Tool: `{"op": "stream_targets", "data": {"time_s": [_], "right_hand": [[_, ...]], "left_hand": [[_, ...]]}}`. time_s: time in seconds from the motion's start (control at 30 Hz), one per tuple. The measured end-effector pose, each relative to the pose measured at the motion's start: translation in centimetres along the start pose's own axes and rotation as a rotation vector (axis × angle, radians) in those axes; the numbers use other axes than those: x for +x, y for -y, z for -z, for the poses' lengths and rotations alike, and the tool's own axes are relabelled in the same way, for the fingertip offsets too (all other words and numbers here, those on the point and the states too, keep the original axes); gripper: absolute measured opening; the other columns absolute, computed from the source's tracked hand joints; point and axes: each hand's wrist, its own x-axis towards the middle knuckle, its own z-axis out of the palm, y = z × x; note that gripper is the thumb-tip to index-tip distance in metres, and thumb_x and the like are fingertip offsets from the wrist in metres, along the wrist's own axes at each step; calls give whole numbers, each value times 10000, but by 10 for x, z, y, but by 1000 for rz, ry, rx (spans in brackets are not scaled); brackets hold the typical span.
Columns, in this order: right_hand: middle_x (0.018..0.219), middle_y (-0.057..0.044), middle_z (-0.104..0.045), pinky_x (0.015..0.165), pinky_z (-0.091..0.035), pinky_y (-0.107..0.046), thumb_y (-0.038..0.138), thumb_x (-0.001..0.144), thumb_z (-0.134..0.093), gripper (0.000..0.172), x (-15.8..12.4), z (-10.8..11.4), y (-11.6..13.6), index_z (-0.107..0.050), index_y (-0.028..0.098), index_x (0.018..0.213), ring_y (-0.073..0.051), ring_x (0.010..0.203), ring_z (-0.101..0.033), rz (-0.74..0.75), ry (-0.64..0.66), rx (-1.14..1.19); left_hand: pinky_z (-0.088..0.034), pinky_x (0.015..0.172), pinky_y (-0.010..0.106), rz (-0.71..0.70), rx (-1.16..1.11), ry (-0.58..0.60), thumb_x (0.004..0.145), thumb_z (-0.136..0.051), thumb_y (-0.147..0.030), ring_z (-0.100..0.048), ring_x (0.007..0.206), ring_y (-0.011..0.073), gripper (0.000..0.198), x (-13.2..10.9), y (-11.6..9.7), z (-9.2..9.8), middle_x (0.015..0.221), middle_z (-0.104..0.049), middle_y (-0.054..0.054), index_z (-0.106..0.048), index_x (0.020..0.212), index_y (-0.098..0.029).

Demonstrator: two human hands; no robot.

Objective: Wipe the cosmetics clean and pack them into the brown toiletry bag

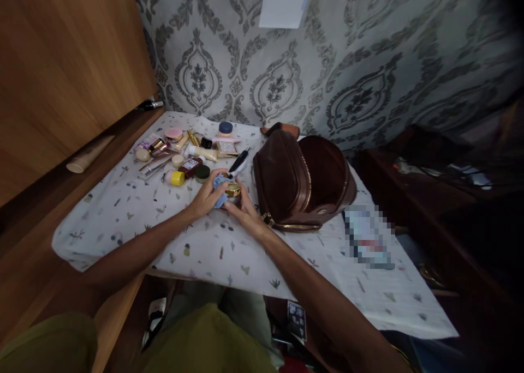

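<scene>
Head view: left hand (pixel 208 197) clamped on blue cloth (pixel 221 192); right hand (pixel 246 210) grips gold-lidded jar (pixel 233 189); cosmetics (pixel 190 166) labels illegible

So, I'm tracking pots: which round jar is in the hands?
The gold-lidded round jar, held with a blue cloth; the blue-lidded jar and green-lidded jar stand untouched.

Dim, soft indoor light, its source unseen, falls brightest on the tablecloth (pixel 135 209) left of the brown bag (pixel 301 182). Right of the bag, everything sinks into near-black shadow. Just left of the bag, the gold-lidded jar (pixel 233 190) glints faintly against the blue cloth (pixel 220 194). Wide-angle bending warps the edges; 1 pixelated patch (pixel 368 236) lies right of the bag.
</scene>
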Motion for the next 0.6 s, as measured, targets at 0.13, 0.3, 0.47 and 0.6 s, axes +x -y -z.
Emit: {"op": "stream_targets", "data": {"time_s": [0.13,0.3,0.47,0.6], "right_hand": [[1574,-103,-344,1170,-358,-453,592,801,-689,987,-3,1,4,-178,246,1571,-248,1446,-363,40,15,-72],[1364,-121,-577,1118,-408,-460,486,735,-789,1057,-7,-6,12,-191,220,1565,-269,1280,-550,57,14,-185],[1262,-111,-634,1057,-450,-465,389,650,-845,1037,-9,-10,13,-306,208,1517,-278,1171,-615,54,59,-271],[1325,-105,-596,1102,-406,-429,426,634,-844,863,-4,-9,9,-468,212,1380,-266,1241,-567,81,7,-100]], "left_hand": [[-465,805,275,-15,55,-110,951,-444,-551,-564,840,159,393,0,-4,2,953,-601,25,-556,1151,-232],[-460,747,268,-27,51,-193,945,-465,-540,-554,775,155,346,5,-6,7,862,-597,12,-568,1006,-215],[-466,754,269,-7,47,-208,929,-486,-571,-558,787,158,387,7,-4,8,869,-611,17,-587,946,-197],[-469,767,269,18,16,-237,950,-431,-589,-561,789,158,423,9,-1,7,836,-594,13,-602,943,-202]]}}
